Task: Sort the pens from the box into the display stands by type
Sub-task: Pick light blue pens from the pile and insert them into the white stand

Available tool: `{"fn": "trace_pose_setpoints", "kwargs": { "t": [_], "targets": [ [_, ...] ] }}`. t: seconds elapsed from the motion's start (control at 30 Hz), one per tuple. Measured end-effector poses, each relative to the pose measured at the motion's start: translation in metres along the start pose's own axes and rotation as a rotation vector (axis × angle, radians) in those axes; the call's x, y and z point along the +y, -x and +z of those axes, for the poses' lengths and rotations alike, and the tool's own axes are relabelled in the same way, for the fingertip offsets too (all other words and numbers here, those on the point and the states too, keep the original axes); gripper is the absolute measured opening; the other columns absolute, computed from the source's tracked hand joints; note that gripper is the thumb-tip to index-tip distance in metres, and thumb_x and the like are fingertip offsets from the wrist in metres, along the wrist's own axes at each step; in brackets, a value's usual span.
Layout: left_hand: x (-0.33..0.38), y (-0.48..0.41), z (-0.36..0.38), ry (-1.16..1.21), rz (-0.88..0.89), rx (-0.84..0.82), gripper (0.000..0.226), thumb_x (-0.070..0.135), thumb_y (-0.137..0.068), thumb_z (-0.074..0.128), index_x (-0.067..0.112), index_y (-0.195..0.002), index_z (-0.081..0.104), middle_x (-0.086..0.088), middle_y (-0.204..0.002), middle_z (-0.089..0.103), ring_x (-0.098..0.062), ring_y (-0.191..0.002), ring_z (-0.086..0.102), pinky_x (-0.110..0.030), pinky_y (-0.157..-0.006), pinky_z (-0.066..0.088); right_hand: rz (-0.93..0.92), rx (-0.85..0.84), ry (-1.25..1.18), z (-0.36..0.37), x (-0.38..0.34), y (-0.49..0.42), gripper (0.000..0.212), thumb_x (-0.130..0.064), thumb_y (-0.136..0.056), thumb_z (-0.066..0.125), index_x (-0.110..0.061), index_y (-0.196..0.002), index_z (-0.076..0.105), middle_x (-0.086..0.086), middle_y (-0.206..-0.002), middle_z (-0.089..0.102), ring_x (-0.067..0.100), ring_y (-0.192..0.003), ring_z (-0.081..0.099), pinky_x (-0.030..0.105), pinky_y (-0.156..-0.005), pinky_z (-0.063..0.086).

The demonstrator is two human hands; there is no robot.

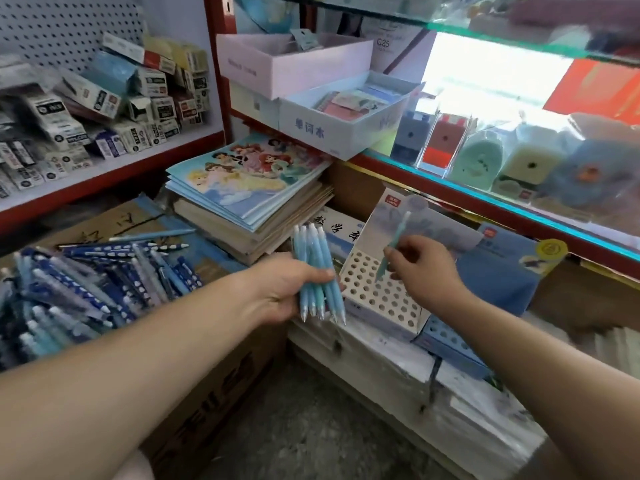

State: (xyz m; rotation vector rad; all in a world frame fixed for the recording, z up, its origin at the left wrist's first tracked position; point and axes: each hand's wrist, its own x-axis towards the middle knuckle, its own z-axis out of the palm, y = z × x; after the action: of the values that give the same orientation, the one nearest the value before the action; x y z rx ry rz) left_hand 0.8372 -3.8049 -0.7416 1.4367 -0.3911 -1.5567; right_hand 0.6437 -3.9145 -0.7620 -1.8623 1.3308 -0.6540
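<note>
left hand [291, 289] grips a bundle of light-blue pens [317, 271], right hand [424, 268] pinches one pen [393, 245] over the perforated stand [377, 292]; best lowered tip-first, upright, into a free hole.

held pens [317, 271]: light blue | pen pile [86, 285]: navy, white-spotted | stand grid [377, 289]: white

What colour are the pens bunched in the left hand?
The pens in the left hand are light blue; head view.
</note>
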Motion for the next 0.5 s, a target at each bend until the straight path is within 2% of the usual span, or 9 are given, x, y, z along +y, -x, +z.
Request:
{"fn": "trace_pose_setpoints", "kwargs": {
  "t": [0.1, 0.17, 0.37, 0.5],
  "targets": [
    [-0.009, -0.010, 0.003, -0.039, 0.000, -0.014, 0.038, -0.005, -0.090, 0.064, 0.006, -0.125, 0.058, -0.019, -0.108, 0.072, -0.033, -0.100, 0.072, -0.047, -0.084, 0.060, -0.088, 0.051, 0.042, 0.008, 0.005, -0.011, 0.006, -0.028, -0.101, 0.061, -0.026, -0.104, 0.066, -0.009, -0.094, 0.068, 0.007, -0.083, 0.065, 0.019, -0.063, 0.049],
    [-0.014, -0.016, 0.006, -0.050, 0.016, -0.023, 0.036, -0.007, -0.090, 0.063, 0.003, -0.125, 0.059, -0.021, -0.109, 0.072, -0.034, -0.103, 0.071, -0.046, -0.089, 0.059, -0.112, 0.106, 0.061, 0.014, 0.007, -0.020, 0.009, -0.027, -0.100, 0.062, -0.024, -0.105, 0.068, -0.009, -0.094, 0.068, 0.003, -0.083, 0.063, 0.019, -0.065, 0.048],
    [-0.024, -0.030, 0.001, -0.048, 0.032, -0.038, 0.038, -0.007, -0.089, 0.063, 0.003, -0.125, 0.057, -0.018, -0.098, 0.077, -0.029, -0.095, 0.075, -0.041, -0.083, 0.059, -0.112, 0.188, 0.068, 0.038, 0.016, -0.044, 0.018, -0.028, -0.100, 0.062, -0.020, -0.110, 0.074, -0.004, -0.102, 0.074, 0.010, -0.090, 0.067, 0.034, -0.083, 0.058],
    [-0.025, -0.037, -0.002, -0.055, 0.034, -0.044, 0.038, -0.006, -0.089, 0.065, 0.003, -0.125, 0.057, -0.020, -0.103, 0.075, -0.030, -0.096, 0.075, -0.041, -0.083, 0.060, -0.115, 0.203, 0.107, 0.046, 0.024, -0.049, 0.018, -0.030, -0.100, 0.062, -0.020, -0.109, 0.074, -0.004, -0.103, 0.074, 0.012, -0.093, 0.067, 0.040, -0.086, 0.058]
  ]
}}
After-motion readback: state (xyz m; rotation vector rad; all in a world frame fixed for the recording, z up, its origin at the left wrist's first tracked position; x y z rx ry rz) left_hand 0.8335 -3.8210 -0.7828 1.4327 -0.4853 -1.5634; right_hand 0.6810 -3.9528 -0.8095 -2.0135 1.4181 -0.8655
